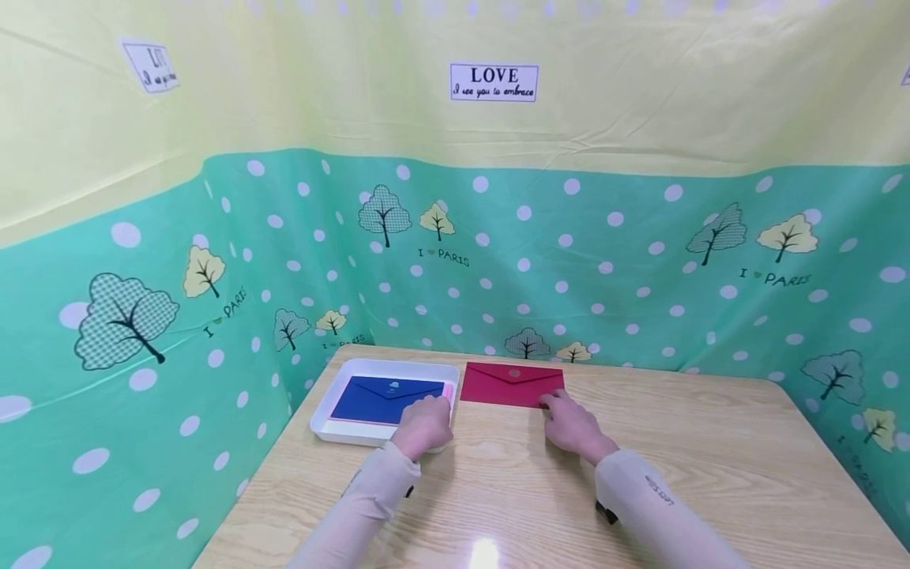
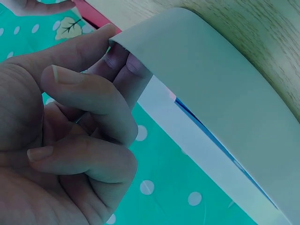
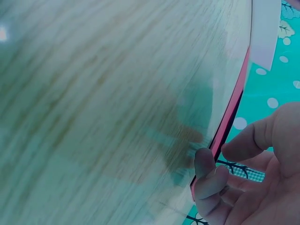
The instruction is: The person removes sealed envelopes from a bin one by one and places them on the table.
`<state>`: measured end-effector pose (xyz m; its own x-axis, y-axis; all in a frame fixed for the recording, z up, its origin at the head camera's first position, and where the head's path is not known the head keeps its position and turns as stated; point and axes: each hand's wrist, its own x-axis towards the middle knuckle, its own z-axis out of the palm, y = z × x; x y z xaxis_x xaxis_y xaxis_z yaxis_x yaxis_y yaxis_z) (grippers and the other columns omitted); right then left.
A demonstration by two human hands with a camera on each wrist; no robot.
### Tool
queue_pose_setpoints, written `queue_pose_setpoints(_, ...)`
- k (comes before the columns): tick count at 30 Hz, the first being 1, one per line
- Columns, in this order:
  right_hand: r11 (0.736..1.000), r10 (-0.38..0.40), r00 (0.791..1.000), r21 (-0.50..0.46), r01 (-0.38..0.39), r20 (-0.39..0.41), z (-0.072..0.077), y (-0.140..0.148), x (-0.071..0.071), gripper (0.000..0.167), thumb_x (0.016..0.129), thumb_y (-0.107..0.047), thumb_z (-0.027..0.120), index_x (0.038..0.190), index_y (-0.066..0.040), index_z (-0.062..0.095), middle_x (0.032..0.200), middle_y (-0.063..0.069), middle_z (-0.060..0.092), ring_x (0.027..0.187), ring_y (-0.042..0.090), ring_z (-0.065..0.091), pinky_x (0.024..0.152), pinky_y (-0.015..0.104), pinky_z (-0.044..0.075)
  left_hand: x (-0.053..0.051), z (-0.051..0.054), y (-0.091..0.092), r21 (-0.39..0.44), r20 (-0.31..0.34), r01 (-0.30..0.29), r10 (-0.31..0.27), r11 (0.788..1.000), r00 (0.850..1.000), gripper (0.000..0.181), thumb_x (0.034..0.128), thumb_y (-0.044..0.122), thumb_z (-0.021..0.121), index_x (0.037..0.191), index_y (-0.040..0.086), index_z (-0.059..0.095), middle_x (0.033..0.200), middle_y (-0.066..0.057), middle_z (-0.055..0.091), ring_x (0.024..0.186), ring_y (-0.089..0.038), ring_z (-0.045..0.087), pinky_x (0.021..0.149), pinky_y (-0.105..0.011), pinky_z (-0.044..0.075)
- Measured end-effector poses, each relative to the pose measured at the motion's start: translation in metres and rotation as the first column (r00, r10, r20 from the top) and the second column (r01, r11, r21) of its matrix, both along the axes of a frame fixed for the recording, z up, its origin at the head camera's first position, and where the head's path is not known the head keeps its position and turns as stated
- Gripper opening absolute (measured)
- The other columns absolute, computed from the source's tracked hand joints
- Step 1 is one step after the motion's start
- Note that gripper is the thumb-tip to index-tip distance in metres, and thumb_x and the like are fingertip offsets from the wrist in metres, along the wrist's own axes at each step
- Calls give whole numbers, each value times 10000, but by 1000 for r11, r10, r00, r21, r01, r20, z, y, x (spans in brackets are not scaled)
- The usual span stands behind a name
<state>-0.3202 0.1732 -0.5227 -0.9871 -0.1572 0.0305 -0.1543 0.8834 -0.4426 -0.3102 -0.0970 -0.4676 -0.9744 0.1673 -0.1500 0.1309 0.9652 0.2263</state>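
Note:
A white tray (image 1: 329, 431) stands at the back left of the table, with a blue envelope (image 1: 384, 399) lying in it over something pink (image 1: 448, 390). My left hand (image 1: 424, 427) grips the tray's wall (image 2: 197, 56) at the near right corner; the left wrist view shows fingers on its inner side. To the tray's right lies a red envelope (image 1: 498, 385), flap side up with a round emblem. At its near right corner, my right hand (image 1: 572, 427) pinches the edge between thumb (image 3: 248, 140) and fingers. Part of that corner is hidden by the fingertips.
The wooden table (image 1: 711, 450) extends to the right and toward me. Behind it and on both sides hangs a green and yellow printed curtain (image 1: 604, 269), close to the table's back edge.

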Motion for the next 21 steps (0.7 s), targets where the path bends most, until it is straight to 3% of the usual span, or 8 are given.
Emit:
queue_pose_setpoints(13, 1000, -4, 1000, -10, 4, -5, 0, -2, 1, 411, 970, -12, 587, 1376, 19, 643, 1424, 267, 545, 1282, 470, 570, 1014, 652, 477, 1, 2, -4, 18, 12, -12, 12, 1000, 1000, 225, 880, 196, 842, 865, 61, 662, 741, -74, 578, 677, -242, 555, 634, -370, 453)
queue_pose_setpoints(21, 1000, -6, 1000, -18, 6, -9, 0, -2, 1, 408, 968, -25, 606, 1372, 16, 644, 1401, 260, 561, 1272, 460, 575, 1014, 651, 477, 0, 6, -7, 44, -11, -19, 20, 999, 1000, 183, 921, 155, 774, 840, 63, 639, 712, -68, 578, 647, -235, 562, 591, -359, 452)
